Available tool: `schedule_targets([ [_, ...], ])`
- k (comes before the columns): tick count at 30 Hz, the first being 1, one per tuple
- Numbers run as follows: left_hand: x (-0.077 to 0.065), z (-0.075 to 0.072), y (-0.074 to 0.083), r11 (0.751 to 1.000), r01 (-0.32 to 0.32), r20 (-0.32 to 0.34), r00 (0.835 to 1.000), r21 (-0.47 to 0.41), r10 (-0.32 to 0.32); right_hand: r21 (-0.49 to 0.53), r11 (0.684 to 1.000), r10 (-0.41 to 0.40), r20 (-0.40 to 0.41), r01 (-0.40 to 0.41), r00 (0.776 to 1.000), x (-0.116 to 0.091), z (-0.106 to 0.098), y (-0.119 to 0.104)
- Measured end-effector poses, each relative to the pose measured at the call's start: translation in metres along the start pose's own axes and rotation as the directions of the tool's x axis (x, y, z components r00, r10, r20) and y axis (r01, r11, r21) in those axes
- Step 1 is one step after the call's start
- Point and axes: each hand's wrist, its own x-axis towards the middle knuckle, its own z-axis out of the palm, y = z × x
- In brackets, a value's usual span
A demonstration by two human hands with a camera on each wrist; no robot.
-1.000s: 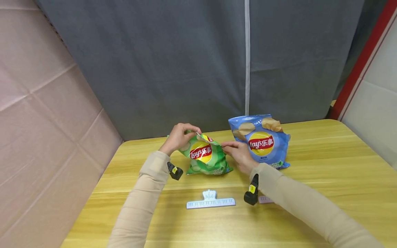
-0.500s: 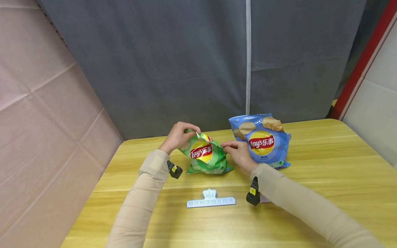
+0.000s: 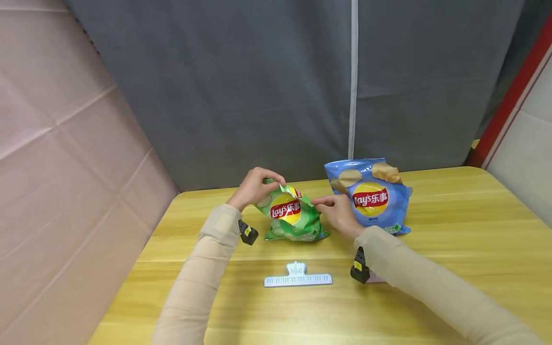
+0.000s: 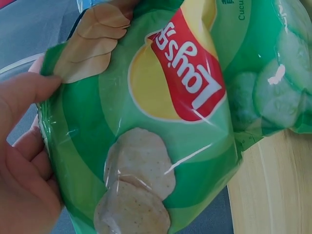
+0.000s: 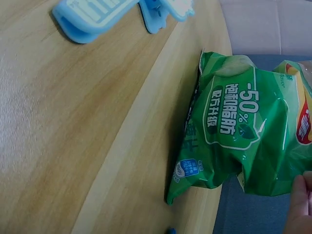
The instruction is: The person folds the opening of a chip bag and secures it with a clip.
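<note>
A green Lay's chip bag (image 3: pixel 297 225) stands on the table, its top edge folded over toward the front. My left hand (image 3: pixel 254 188) pinches the upper left of that edge; in the left wrist view the thumb (image 4: pixel 36 87) lies on the printed face with the other fingers behind. At the upper right corner, my right hand (image 3: pixel 338 213) pinches the bag between thumb and fingertips. Only the ends of those fingers (image 5: pixel 300 200) show in the right wrist view. In front of the bag lies a pale blue bag clip (image 3: pixel 297 275) with a long ridged bar.
A blue Lay's chip bag (image 3: pixel 373 199) stands upright just behind my right hand. Part of a pinkish clip (image 3: pixel 376 277) shows beside the right wrist camera, mostly covered by the forearm. A grey curtain (image 3: pixel 241 96) hangs behind the wooden table (image 3: pixel 267 316).
Both hands keep their pinch on the green chip bag, and its folded top edge has shifted only slightly. The whole scene sits a little further right as the head view turned.
</note>
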Motion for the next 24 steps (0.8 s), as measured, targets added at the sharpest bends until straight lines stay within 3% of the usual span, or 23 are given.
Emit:
schedule_targets([
  [12,-0.0019,-0.0017,-0.0021,0.998,0.025,0.048,0.999,-0.061,-0.022,-0.014,1.000,-0.002,0.017,0.003,1.000,-0.0012,-0.0018,-0.0018],
  [18,-0.0024,-0.0022,-0.0036,0.996,0.029,0.042,0.999,-0.084,-0.026,0.015,0.999,0.046,0.019,-0.046,0.999,-0.0012,-0.0019,-0.0022],
  [24,-0.0027,0.0002,-0.0027,0.999,0.016,0.009,1.000,-0.036,-0.016,0.029,0.997,0.077,0.015,-0.077,0.997,-0.0011,-0.0013,-0.0009],
])
